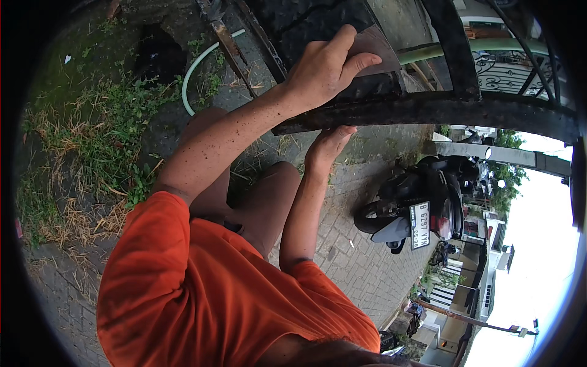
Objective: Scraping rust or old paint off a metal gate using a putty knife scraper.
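Observation:
My left hand [330, 64] holds a stiff-looking brown-grey sheet, possibly sandpaper [377, 48], against a black, rough-surfaced panel [316, 23]. Its thumb and a finger lie over the sheet; the other fingers are hard to make out. Below it, my right hand [331, 142] touches the lower edge of a black metal frame bar [367, 110]. Part of that hand is hidden by the bar, so its grip is unclear. The bar runs rightward and joins a black crosspiece [451, 50]. Dark specks dot both forearms.
A pale green hose [187, 85] curves beside a rusty metal piece [227, 43]. Weeds and dry grass [110, 133] cover ground at the left. A parked black motorcycle [419, 197] stands on grey paving [339, 270] at the right. Bent knees [275, 183] are close below the bar.

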{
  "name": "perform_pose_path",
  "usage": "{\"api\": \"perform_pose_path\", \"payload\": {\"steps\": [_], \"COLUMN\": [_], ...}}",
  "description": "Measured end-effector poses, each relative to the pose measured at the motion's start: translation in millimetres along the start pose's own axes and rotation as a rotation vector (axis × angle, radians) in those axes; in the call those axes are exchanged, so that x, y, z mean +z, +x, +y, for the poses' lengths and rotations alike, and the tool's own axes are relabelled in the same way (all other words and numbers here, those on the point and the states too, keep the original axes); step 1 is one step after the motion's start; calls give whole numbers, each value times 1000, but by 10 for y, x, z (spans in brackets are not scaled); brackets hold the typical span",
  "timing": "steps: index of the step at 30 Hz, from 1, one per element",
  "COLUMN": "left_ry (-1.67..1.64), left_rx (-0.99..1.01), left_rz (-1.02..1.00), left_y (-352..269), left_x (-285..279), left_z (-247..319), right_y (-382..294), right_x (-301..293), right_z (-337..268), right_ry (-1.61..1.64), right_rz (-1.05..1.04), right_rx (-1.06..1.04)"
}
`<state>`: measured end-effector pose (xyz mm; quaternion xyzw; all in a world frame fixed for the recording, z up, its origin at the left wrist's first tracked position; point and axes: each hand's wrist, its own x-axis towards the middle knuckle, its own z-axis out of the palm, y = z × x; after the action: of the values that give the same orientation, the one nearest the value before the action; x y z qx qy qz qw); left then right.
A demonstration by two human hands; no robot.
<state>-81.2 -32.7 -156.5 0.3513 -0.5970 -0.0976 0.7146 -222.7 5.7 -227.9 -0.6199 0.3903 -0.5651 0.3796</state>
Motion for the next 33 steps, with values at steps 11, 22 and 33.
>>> {"api": "perform_pose_path", "payload": {"steps": [11, 22, 33], "left_ry": [-52, -100, -80], "left_rx": [-33, -41, 5], "left_rz": [97, 65, 44], "left_y": [-151, -234, -153], "left_x": [48, 144, 135], "left_z": [-45, -99, -96], "right_y": [-6, -18, -12], "right_x": [18, 16, 16], "right_z": [-4, 11, -19], "right_ry": [33, 30, 12], "right_rz": [31, 41, 30], "right_rx": [25, -8, -20]}}
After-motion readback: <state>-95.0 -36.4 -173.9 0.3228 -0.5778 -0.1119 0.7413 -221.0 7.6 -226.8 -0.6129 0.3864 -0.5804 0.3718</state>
